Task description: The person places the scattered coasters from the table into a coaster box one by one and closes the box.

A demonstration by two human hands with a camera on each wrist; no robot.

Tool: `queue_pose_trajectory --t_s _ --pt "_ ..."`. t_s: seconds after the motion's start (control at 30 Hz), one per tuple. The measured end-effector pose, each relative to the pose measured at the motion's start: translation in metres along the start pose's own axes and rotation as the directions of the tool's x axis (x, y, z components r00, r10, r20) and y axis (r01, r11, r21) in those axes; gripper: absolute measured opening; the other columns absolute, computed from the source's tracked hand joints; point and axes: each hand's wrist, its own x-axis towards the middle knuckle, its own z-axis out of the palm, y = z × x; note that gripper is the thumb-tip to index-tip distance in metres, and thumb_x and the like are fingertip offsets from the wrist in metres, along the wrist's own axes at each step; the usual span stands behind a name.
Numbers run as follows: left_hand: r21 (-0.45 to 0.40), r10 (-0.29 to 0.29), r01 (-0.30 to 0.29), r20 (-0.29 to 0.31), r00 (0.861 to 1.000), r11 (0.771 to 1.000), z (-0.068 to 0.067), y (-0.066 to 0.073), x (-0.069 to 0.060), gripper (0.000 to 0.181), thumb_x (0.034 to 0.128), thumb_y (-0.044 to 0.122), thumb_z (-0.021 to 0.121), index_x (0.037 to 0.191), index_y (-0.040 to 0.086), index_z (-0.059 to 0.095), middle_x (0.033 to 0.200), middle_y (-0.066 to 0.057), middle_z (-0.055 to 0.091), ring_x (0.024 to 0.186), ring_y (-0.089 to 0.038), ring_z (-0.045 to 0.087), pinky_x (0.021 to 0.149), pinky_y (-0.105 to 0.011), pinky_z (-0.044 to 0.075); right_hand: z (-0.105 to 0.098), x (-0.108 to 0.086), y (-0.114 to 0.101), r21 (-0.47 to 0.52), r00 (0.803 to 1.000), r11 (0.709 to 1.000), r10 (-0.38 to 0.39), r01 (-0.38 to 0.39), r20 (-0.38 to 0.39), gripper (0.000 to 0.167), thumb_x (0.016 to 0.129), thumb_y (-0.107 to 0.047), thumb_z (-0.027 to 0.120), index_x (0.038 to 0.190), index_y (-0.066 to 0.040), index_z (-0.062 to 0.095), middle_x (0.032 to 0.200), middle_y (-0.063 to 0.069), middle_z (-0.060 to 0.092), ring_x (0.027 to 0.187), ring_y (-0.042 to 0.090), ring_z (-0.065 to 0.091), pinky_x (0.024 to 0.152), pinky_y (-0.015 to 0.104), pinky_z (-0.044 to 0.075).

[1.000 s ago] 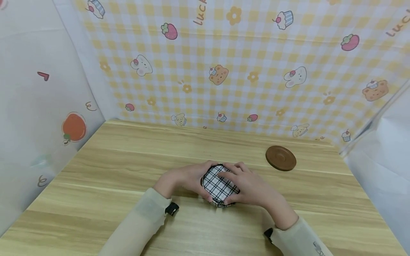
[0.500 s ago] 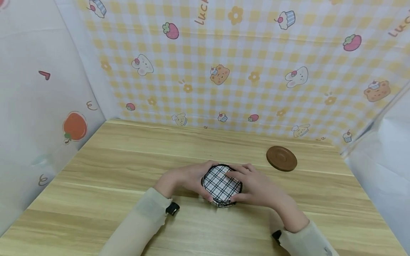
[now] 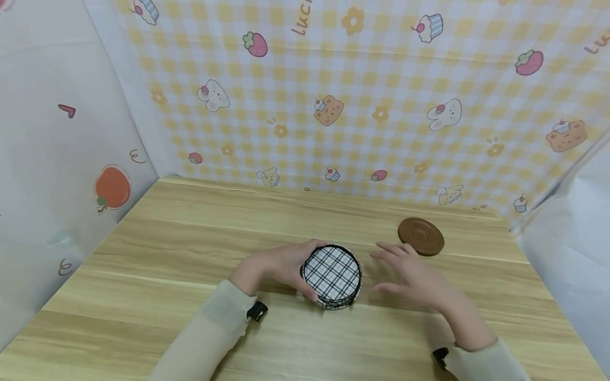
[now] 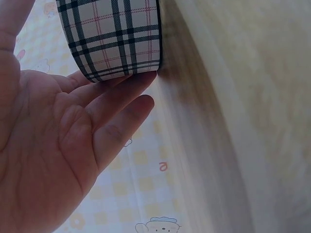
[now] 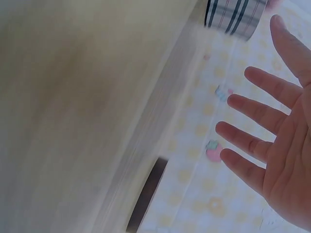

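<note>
A round case (image 3: 332, 274) in white, black and red plaid with black edging sits on the wooden table. My left hand (image 3: 285, 266) holds its left side, thumb in front and fingers behind; the left wrist view shows those fingers (image 4: 124, 94) against the case's plaid wall (image 4: 116, 39). To the right of the case, and apart from it, my right hand (image 3: 419, 278) hovers with spread fingers. In the right wrist view the right palm (image 5: 291, 160) holds nothing, and part of the case (image 5: 235, 14) shows at the top.
Just beyond the right hand lies a flat brown disc (image 3: 419, 233), its front edge close to the fingers in the head view. The wooden tabletop (image 3: 214, 211) ends at a yellow-checked cloth (image 3: 286, 143) behind and a white cloth (image 3: 62, 159) at left.
My right hand has let go of the case and moved right, with its fingers spreading. The left hand keeps its hold, and the case's plaid top is now uncovered.
</note>
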Motion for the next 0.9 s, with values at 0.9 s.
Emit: queue_pose_trajectory --t_s 0.9 --pt "0.012 -0.007 0.007 0.000 1.000 1.000 0.000 -0.001 0.001 0.115 0.0646 0.035 0.093 0.155 0.018 0.024 0.147 -0.003 0.049 0.131 -0.018 0.050 0.114 -0.039 0.040 -0.021 -0.006 0.082 0.011 0.987 0.987 0.158 -0.159 0.030 0.063 0.091 -0.039 0.070 0.139 -0.001 0.054 0.150 0.033 0.037 0.132 0.063 0.032 0.100 0.076 0.033"
